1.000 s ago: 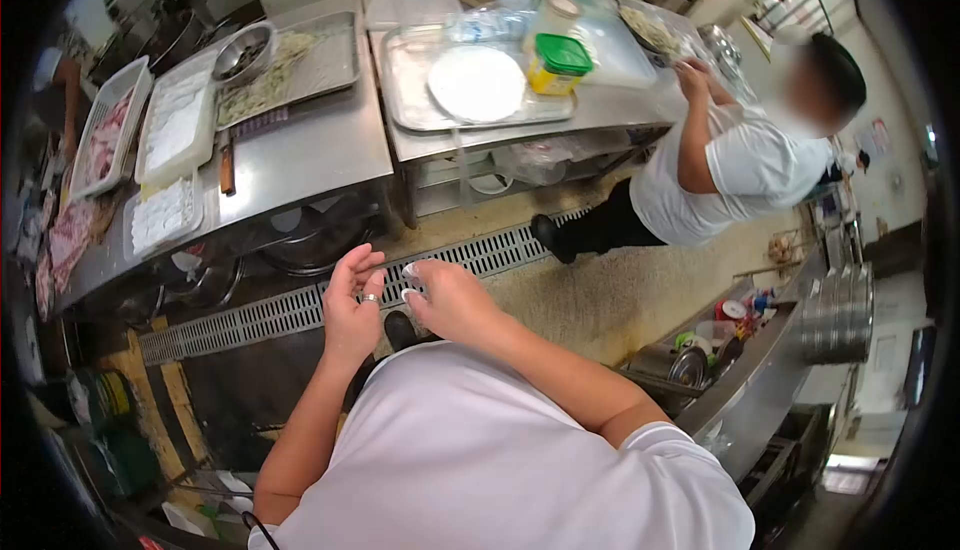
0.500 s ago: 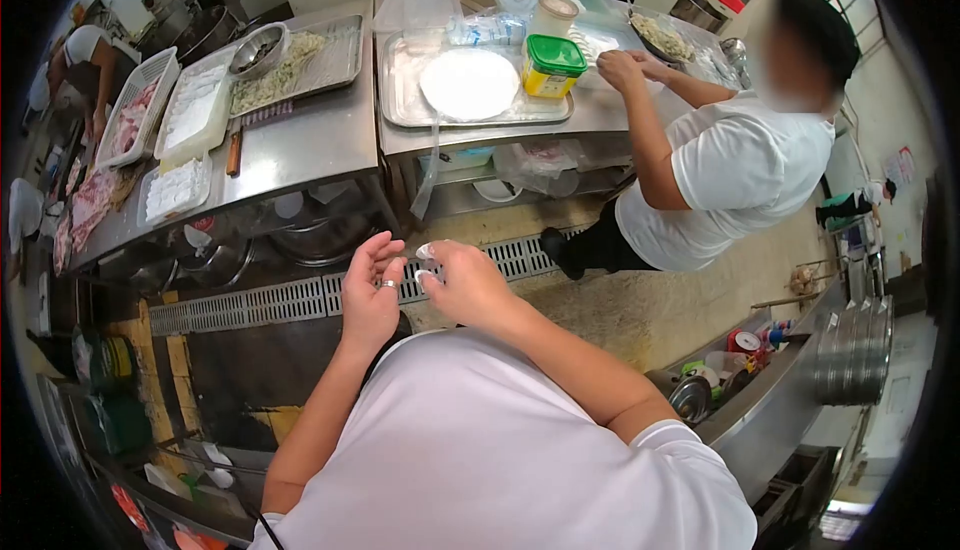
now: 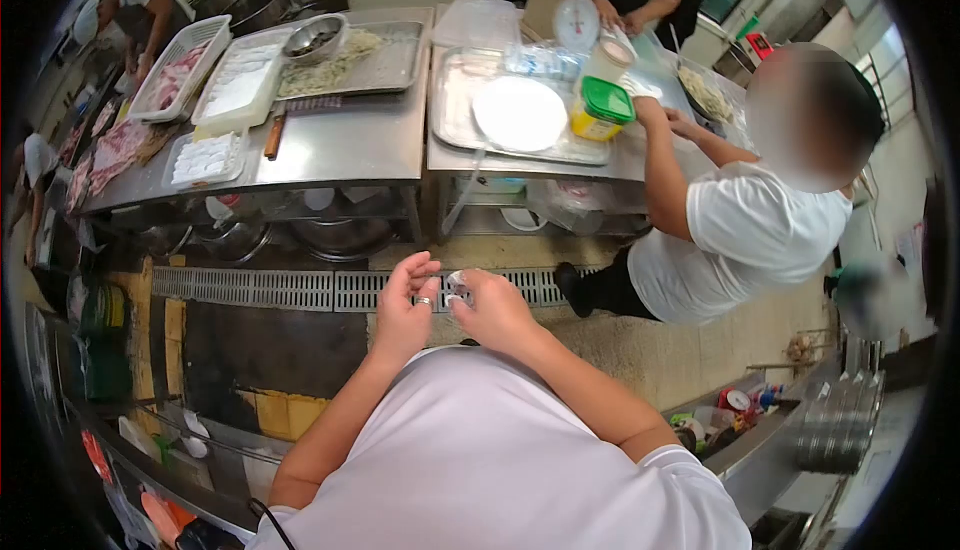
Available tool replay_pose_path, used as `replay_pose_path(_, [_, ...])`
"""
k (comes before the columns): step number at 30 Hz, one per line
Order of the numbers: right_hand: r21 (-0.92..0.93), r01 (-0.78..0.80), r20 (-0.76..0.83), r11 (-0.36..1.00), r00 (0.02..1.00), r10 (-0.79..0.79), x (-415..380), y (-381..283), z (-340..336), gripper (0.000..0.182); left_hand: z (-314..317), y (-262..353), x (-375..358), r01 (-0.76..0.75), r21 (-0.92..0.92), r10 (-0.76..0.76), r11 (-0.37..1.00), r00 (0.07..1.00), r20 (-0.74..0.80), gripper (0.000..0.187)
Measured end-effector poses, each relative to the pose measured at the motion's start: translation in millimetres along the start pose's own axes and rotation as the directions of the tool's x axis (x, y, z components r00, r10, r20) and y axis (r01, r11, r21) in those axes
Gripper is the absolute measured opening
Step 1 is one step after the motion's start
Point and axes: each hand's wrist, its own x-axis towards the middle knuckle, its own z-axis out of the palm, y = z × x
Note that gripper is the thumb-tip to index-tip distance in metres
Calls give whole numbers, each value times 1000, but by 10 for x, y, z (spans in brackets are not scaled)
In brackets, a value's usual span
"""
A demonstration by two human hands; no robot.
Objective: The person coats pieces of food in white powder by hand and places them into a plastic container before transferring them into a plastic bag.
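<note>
Person's L hand is half-curled, partly open, visibly unfilled; R hand, just right, bends loosely, white stuff at its fingertips (can't tell if gripped). Far: green-lidded tub w/ tray.

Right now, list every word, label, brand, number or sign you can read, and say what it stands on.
No text can be read for certain.
Green-lidded tub: label too small to read.
White round dial: face markings too blurred.
Red-rimmed dial: markings too small.

Silver ring, white-tipped right hand, white shirt, green-lidded yellow tub, grey slotted drain
</note>
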Motion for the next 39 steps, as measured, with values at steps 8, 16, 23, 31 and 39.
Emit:
replay_pose_path(8, [24,-7,9,1000,1000,7,422,-324,303,31,-561,-25,216,53,79,-54,996,999,4,38])
replay_pose_path(16, [5,34,-1,999,999,-34,739,-623,639,31,-1111,52,353,93,76,-93,993,996,-6,37])
replay_pose_path(23, [-32,-7,39,999,999,9,968,-785,904,24,-1466,-21,418,106,101,-104,989,994,-23,37])
replay_pose_path(31, [-107,58,95,993,994,-48,1245,-927,1283,25,-1909,-173,388,159,88,-150,983,984,-93,35])
replay_pose_path(39, [-212,186,284,959,951,-122,1388,-1315,1712,28,-2446,-466,160,189,121,-156,974,957,-244,32])
